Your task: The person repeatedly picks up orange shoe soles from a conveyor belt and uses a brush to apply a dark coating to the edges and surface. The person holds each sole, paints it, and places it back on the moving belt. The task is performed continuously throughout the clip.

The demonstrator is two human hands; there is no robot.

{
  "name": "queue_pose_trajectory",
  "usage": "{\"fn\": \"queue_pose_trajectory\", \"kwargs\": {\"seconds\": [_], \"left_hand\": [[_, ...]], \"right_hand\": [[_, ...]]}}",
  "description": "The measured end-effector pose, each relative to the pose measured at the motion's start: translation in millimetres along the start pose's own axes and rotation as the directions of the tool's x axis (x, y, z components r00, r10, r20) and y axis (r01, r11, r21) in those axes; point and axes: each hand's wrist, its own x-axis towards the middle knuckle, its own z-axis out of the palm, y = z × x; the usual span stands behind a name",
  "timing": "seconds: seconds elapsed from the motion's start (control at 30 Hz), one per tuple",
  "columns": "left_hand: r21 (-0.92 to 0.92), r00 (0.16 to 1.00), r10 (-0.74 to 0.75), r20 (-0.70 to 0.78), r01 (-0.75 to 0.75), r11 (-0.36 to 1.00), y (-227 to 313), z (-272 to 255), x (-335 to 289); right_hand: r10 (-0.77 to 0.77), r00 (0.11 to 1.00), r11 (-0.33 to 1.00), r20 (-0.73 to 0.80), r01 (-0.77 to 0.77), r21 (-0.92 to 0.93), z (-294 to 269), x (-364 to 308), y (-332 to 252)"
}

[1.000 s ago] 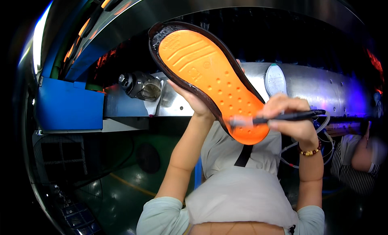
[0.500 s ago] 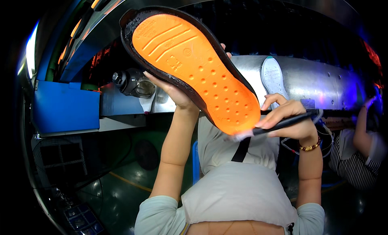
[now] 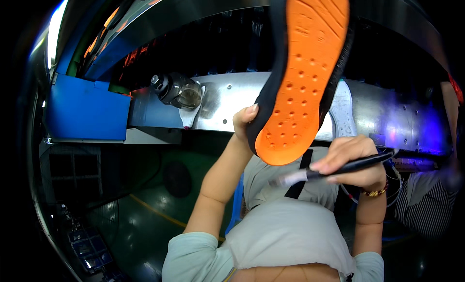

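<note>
L hand [image 3: 245, 119] gripping orange/black sole [image 3: 300, 102]: thumb on its L black edge nr the lower end, other fingers hidden behind. Sole's held up, orange face w/ dimples toward cam, long axis runs up & away from L fingers, far end cut off by top of frame. R hand [image 3: 351, 163] fingers closed round black brush [image 3: 363, 162], pinched btwn thumb & fingers; pale brush tip sticks out L of R fingertips, blurred, below sole's near end & apart from it, over person's lap. Beaded bracelet [image 3: 375, 191] on R wrist, just below R fingers.

Beyond both hands: metal bench [image 3: 237, 95]. L of L fingers, on bench: grey see-thru bottle [image 3: 180, 93] w/ black cap, pale insole [image 3: 189, 118] partly under/beside it (can't tell which). Just beyond R fingers: white insole [image 3: 343, 110], partly hidden by sole. Far L of L fingers: blue box [image 3: 89, 107]. Below/btwn hands: grey apron [image 3: 290, 228]. Far R of R fingers: co-worker's striped garment [image 3: 421, 214].
</note>
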Motion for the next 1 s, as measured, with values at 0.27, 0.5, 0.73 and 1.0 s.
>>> {"fn": "queue_pose_trajectory", "kwargs": {"seconds": [0.27, 0.5, 0.73, 1.0], "left_hand": [[0.071, 0.816, -0.43, -0.385, 0.491, 0.868, 15.2, 28.1, 10.7], [0.284, 0.591, -0.561, -0.58, 0.792, 0.54, 13.7, 46.5, 18.8], [0.223, 0.536, -0.623, -0.569, 0.83, 0.51, 15.5, 48.7, 10.2], [0.23, 0.507, -0.588, -0.63, 0.846, 0.482, 28.1, 58.3, 3.6]], "right_hand": [[-0.042, 0.981, 0.982, 0.19, 0.076, -0.174, -8.2, 0.4, -7.0], [0.032, 0.946, 0.961, 0.323, 0.059, -0.269, -16.4, 7.6, -14.4], [-0.025, 0.953, 0.957, 0.301, 0.11, -0.268, -21.7, 4.7, -9.1], [0.065, 0.983, 0.959, 0.173, -0.014, -0.282, -36.0, -7.6, -18.3]]}}
